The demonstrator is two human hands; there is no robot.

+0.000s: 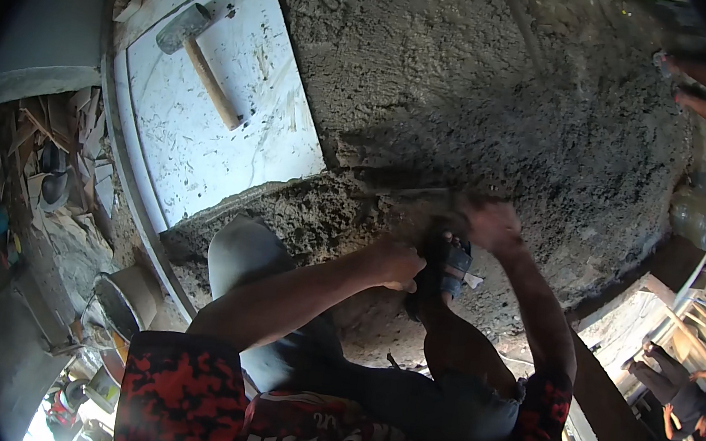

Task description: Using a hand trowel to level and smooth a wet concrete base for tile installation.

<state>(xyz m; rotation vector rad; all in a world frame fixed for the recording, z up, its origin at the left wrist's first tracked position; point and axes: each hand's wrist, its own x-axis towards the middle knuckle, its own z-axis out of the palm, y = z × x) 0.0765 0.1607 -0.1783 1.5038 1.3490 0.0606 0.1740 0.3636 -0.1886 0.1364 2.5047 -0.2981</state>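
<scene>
My left hand [398,266] is held over the near edge of the wet mortar, fingers curled closed; whatever they hold is hidden. Beside and beyond my sandalled foot [455,266], my right hand [492,227] is low over the mortar [403,71] and smeared by motion, so its grip is unclear. A thin straight edge [425,192] shows blurred next to that hand; its kind cannot be made out. To the left, a large white tile [257,64], spattered with mortar, lies alongside the grey bed. On it rests a mallet [212,85] with a dark head and wooden handle.
Another person's hands [697,102] reach in at the far right, above a clear plastic bottle [699,221]. A bucket [125,304] stands at the left, near a heap of broken scraps [58,164]. Someone else [679,393] is at the lower right.
</scene>
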